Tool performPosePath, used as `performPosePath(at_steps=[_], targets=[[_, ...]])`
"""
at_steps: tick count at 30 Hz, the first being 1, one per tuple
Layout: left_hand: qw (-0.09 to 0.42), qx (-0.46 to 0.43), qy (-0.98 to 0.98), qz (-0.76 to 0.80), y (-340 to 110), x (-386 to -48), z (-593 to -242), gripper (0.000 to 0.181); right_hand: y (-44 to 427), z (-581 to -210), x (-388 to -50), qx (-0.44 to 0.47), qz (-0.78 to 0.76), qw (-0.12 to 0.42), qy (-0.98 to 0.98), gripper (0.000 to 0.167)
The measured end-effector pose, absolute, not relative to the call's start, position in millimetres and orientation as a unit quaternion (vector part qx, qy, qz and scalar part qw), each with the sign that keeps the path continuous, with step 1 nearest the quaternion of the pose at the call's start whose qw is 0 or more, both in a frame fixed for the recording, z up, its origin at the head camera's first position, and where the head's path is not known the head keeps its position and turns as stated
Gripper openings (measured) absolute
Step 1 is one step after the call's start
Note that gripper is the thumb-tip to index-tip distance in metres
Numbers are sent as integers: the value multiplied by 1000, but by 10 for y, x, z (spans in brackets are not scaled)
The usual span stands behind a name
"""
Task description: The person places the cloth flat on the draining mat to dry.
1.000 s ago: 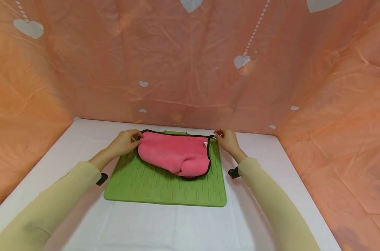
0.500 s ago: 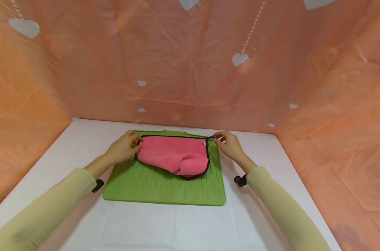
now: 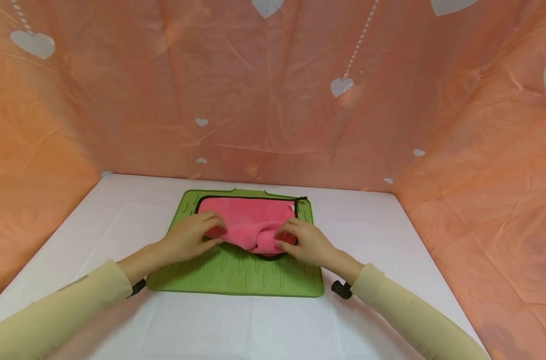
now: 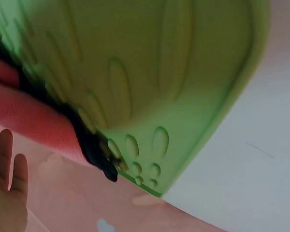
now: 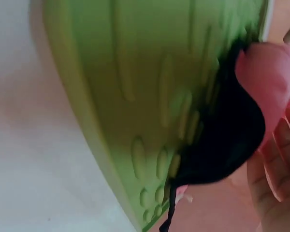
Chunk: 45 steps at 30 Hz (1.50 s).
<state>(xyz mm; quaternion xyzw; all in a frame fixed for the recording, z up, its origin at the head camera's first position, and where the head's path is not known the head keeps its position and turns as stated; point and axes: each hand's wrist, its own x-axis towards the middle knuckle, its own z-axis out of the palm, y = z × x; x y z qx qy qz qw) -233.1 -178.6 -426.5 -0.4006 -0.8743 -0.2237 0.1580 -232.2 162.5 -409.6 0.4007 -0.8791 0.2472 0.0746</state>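
A pink cloth (image 3: 243, 215) with black edging lies on a green ribbed mat (image 3: 236, 277). Its near side is bunched up, and a small black loop (image 3: 302, 198) sticks out at the far right corner. My left hand (image 3: 189, 236) is at the cloth's near left side, fingers loosely bent over it, thumb apart. At the near right side, beside the bunched fold, is my right hand (image 3: 310, 243), also with relaxed fingers. In the wrist views the left fingers (image 4: 5, 150) and the right fingers (image 5: 280, 164) lie near or against the pink cloth; firm contact is unclear.
The mat rests on a white-covered table (image 3: 200, 325), near its back edge. An orange sheet (image 3: 263, 100) with pale hearts hangs behind and along both sides. A black wrist mount (image 3: 342, 289) shows beneath the right sleeve.
Both hands have left the cloth's far corners and come nearer and inward to its front part. The cloth's far edge has come down onto the mat.
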Motion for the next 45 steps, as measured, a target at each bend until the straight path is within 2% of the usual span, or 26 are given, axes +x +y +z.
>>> performPosePath(at_steps=[6, 13, 23, 29, 32, 40, 45], targets=[[179, -414, -876, -173, -1715, -2350, -4326, 32, 1547, -4172, -2292, 417, 180, 46, -889, 25], [197, -413, -873, -169, -1722, -2440, -4359, 26, 1562, -4212, -2333, 417, 190, 50, -887, 17], [227, -444, -834, -234, -1814, -2519, -4170, 28, 1717, -4071, -2380, 419, 273, 114, -858, 16], [231, -413, -845, -249, -1853, -2596, -4028, 28, 1833, -4001, -2484, 412, 346, 147, -830, 20], [216, -399, -855, -250, -1844, -2639, -4018, 24, 1877, -4007, -2543, 401, 351, 131, -836, 21], [131, -345, -902, -224, -1799, -2786, -4159, 18, 1944, -4179, -2704, 361, 293, 31, -885, 18], [93, -336, -913, -212, -1774, -2903, -4223, 16, 1961, -4253, -2762, 358, 249, -10, -900, 20]])
